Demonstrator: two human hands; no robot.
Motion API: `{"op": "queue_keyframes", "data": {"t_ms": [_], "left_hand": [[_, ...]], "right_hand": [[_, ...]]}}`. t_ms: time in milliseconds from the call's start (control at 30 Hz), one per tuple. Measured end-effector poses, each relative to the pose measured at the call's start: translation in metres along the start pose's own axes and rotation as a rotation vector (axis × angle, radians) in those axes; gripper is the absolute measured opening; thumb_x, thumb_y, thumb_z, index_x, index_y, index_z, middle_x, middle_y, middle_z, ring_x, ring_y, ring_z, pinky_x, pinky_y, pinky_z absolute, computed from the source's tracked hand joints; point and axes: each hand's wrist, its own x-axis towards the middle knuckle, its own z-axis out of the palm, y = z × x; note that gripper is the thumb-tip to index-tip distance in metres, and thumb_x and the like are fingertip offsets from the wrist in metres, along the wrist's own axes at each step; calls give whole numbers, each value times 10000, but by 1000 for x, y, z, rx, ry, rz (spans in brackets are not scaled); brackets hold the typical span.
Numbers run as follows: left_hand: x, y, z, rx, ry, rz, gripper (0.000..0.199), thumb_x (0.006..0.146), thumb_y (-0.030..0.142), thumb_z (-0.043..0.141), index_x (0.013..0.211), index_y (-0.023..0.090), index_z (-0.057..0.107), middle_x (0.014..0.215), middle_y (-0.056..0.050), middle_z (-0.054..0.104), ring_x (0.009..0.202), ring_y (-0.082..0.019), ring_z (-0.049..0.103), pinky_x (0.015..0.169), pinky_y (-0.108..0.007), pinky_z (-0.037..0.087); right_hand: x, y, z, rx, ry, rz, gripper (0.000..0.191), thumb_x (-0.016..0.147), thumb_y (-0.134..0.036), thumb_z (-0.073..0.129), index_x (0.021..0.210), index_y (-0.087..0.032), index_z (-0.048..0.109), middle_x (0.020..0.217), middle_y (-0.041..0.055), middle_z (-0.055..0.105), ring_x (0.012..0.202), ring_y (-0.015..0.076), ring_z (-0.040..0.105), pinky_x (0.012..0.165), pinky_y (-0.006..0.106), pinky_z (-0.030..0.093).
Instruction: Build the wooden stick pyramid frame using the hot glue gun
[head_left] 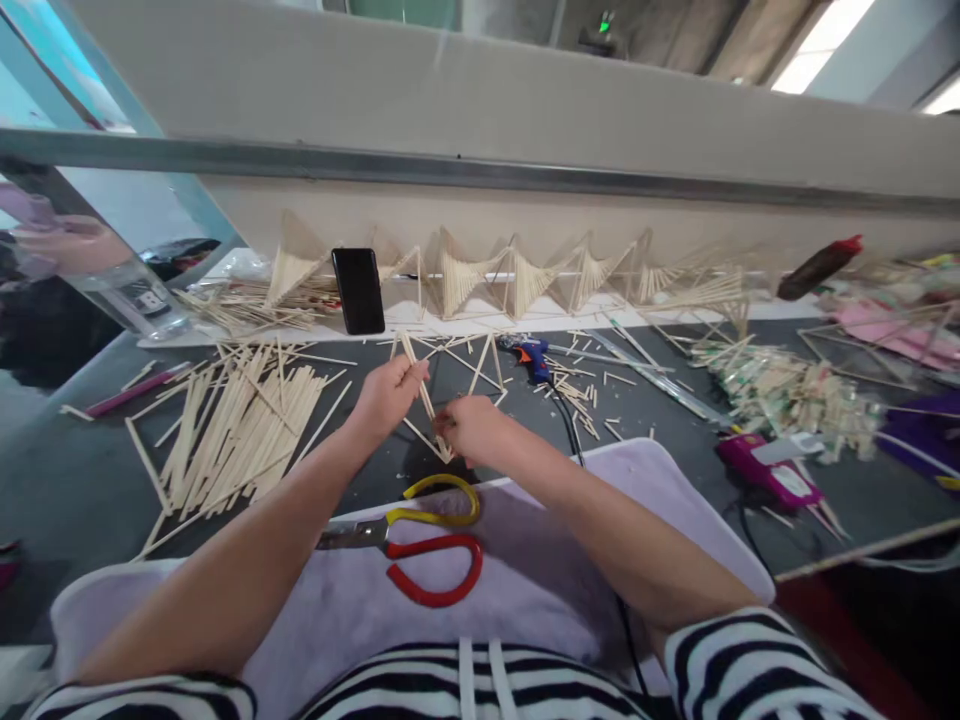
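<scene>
Between the thumb and fingers of my left hand (386, 398) are the upper ends of thin wooden sticks (426, 395), which slant down to the right. My right hand (474, 430) closes around their lower end, and its fingertips partly hide the joint there. These sticks appear to belong to a small stick frame (486, 362) on the dark table. Below my hands, scissors (387, 534) with one yellow and one red handle lie on a lilac cloth (555, 590).
A pile of loose sticks (240, 430) lies left. Behind stand a phone (358, 290) and a row of twisted stick models (532, 280). Rightward are a blue glue gun (534, 357) with a cable, stick offcuts (585, 395), and a magenta glue gun (772, 475). A bottle (127, 285) stands far left.
</scene>
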Motion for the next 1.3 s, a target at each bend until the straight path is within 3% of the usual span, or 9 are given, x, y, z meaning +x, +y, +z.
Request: {"op": "queue_keyframes", "data": {"t_ms": [100, 200, 333, 567, 700, 800, 900, 1067, 1300], "left_hand": [[1, -1, -1, 10, -7, 7, 387, 839, 489, 374, 762, 172, 582, 531, 28, 497, 500, -108, 463, 503, -210, 350], [1, -2, -2, -8, -23, 4, 395, 833, 497, 371, 776, 169, 583, 526, 28, 494, 496, -111, 460, 497, -212, 349], [3, -4, -2, -48, -44, -3, 392, 820, 503, 382, 763, 167, 575, 526, 28, 487, 485, -109, 456, 486, -213, 346], [5, 3, -20, -104, -114, 36, 382, 820, 500, 386, 727, 166, 547, 502, 39, 452, 455, -97, 422, 456, -202, 333], [11, 5, -32, -157, -243, 25, 364, 808, 505, 408, 740, 169, 530, 494, 52, 425, 433, -83, 387, 433, -192, 309], [20, 3, -33, -158, -284, 15, 357, 810, 503, 408, 752, 170, 520, 498, 58, 414, 420, -75, 373, 427, -189, 299], [30, 1, -32, -129, -318, 11, 358, 820, 501, 394, 753, 171, 514, 497, 61, 408, 420, -78, 372, 431, -193, 297], [41, 2, -33, -24, -364, -23, 375, 832, 501, 371, 741, 169, 520, 501, 59, 402, 444, -88, 371, 456, -206, 306], [49, 3, -33, 26, -409, -78, 390, 851, 506, 339, 784, 173, 531, 555, 48, 449, 463, -95, 411, 476, -217, 330]], "right_hand": [[-24, -6, -4, -190, 208, -87, 251, 817, -290, 432, 887, -171, 642, 813, 87, 678, 723, 186, 627, 594, 240, 406], [-45, -4, 2, -290, 187, -150, 231, 816, -271, 433, 829, -190, 649, 798, 65, 682, 755, 183, 619, 620, 244, 385], [-55, 15, 1, -268, 242, -62, 238, 826, -292, 438, 873, -208, 655, 837, 49, 688, 763, 169, 613, 601, 235, 368], [-54, 61, -52, -73, 499, 59, 228, 820, -298, 432, 789, -205, 638, 675, 3, 652, 581, 117, 571, 552, 215, 369], [-40, 84, -79, 65, 536, 125, 242, 818, -335, 426, 788, -197, 622, 602, -12, 617, 477, 105, 535, 490, 210, 370], [-20, 96, -90, 27, 576, 120, 230, 812, -306, 434, 779, -187, 629, 623, 2, 626, 548, 119, 561, 536, 216, 391], [2, 99, -88, 19, 508, 58, 217, 775, -183, 458, 889, -189, 643, 761, 16, 665, 676, 131, 590, 620, 224, 418], [22, 93, -73, 51, 172, -213, 486, 626, -11, 451, 1049, -181, 618, 991, 31, 662, 800, 139, 590, 720, 225, 432], [14, 97, -83, 74, -113, -372, 269, 727, -111, 449, 891, -148, 660, 797, 41, 662, 690, 130, 591, 635, 213, 432]]}}
